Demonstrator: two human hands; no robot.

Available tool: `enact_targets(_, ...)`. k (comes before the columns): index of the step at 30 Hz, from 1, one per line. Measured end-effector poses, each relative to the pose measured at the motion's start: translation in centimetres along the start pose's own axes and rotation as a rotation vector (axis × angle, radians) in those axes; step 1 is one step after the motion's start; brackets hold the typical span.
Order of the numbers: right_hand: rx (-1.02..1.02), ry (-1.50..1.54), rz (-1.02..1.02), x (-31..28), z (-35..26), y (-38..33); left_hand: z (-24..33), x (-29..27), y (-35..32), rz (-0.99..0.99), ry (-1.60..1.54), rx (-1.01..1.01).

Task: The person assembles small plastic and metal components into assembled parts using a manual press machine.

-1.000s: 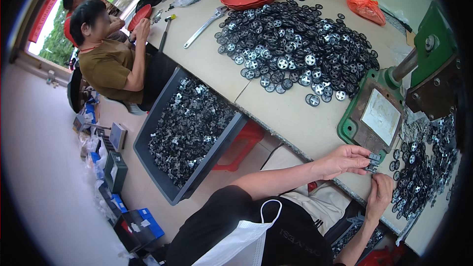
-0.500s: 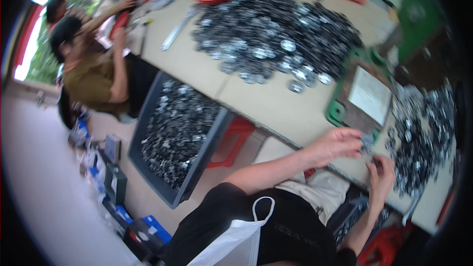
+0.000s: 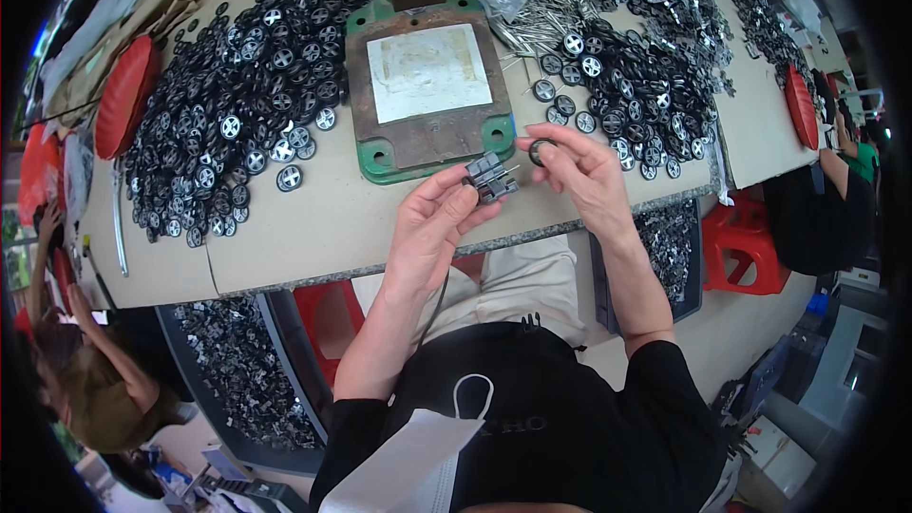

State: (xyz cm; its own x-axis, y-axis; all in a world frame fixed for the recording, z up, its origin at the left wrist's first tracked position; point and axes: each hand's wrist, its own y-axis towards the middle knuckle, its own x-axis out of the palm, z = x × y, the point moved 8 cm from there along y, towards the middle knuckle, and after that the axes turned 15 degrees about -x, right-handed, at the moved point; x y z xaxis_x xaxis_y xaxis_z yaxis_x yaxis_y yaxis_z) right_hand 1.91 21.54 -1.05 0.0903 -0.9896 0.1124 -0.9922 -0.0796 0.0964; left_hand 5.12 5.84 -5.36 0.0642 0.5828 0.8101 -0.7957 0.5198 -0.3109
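Note:
My left hand holds a small dark grey plastic frame part with a thin metal pin over the table's front edge. My right hand pinches a small black wheel just to the right of that part. Both hands hover in front of a green press base with a rusty plate and a white sheet. A large heap of black wheels with white hubs lies to the left. A smaller heap of wheels lies to the right.
A pile of thin metal pins and a clear bag lie behind the right heap. A red bowl stands at the far left. Bins of black parts sit under the table. Another person sits at lower left, one more at the right edge.
The view has swung round so the press base is now straight ahead. Both hands have come up together in front of it, the left with the frame part, the right with a wheel.

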Motion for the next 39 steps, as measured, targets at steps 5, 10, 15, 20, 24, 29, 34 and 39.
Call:
enact_targets(5, -0.011, 0.05, -0.099, 1.3, 0.7, 0.0, 0.2, 0.2, -0.4, 0.111, 0.075, 0.012)
enact_targets(10, -0.032, 0.044, -0.115, 1.8, 0.8, -0.1, 0.5, 0.1, -0.6, 0.167, 0.116, 0.053)
enact_targets(15, -0.067, -0.007, -0.122, 2.2, 0.5, -0.3, 0.9, -0.1, -0.7, 0.209, 0.167, 0.094)
enact_targets(20, -0.147, -0.01, -0.094, 2.8, 0.6, -0.5, 1.0, 0.1, -0.9, 0.226, 0.234, 0.135)
enact_targets(24, -0.171, -0.106, -0.115, 2.8, 0.6, -0.9, 1.0, 0.2, -1.1, 0.244, 0.261, 0.166)
enact_targets(29, -0.276, -0.178, -0.179, 3.1, -0.4, -1.2, 1.4, 0.2, -1.5, 0.271, 0.29, 0.195)
enact_targets(34, -0.235, -0.179, -0.158, 3.0, -0.2, -1.2, 1.3, -0.2, -1.5, 0.289, 0.3, 0.198)
enact_targets(39, -0.243, -0.224, -0.137, 3.0, -0.2, -1.0, 1.3, -0.3, -1.1, 0.262, 0.273, 0.198)
